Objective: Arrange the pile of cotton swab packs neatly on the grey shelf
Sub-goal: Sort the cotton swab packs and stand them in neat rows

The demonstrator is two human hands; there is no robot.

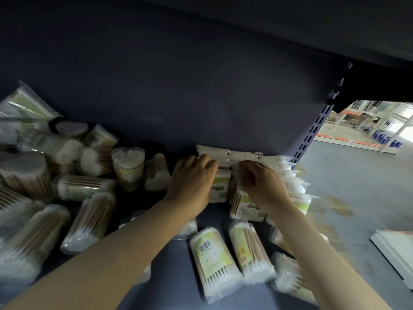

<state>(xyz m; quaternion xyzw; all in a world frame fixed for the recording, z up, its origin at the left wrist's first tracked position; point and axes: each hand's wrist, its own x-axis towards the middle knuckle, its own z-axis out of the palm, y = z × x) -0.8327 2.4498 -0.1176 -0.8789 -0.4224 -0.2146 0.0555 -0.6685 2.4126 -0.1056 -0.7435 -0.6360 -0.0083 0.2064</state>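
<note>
Reaching fwd w/ both hands to the neat row of cotton swab packs at the back right of the grey shelf, up against the shelf's back panel. My left hand lies on the row's left end, fingers curled over the top pack; my right hand is just beside it on the right part of the stack, fingers bent down into the packs. Motion blur there, so I can't tell if either hand actually pinches a pack or only presses. Hands are close together, not touching. What the next move turns on, as I judge it: the loose pile sits well off to my left, so the left hand is the nearer one for fetching, while the row is dead ahead under both hands. A few strays also lie near me at front right, incl. a barcode pack and one beside it, long axes pointing roughly away from me, closer to the right arm. Row packs lie flat, long axes running left-right along the back. Packs look like clear plastic sleeves, wooden sticks w/ white cotton tips, green-yellow labels; light and slippery, I'd guess. Pile packs point every which way, some on end. Most of the job looks undone.
</note>
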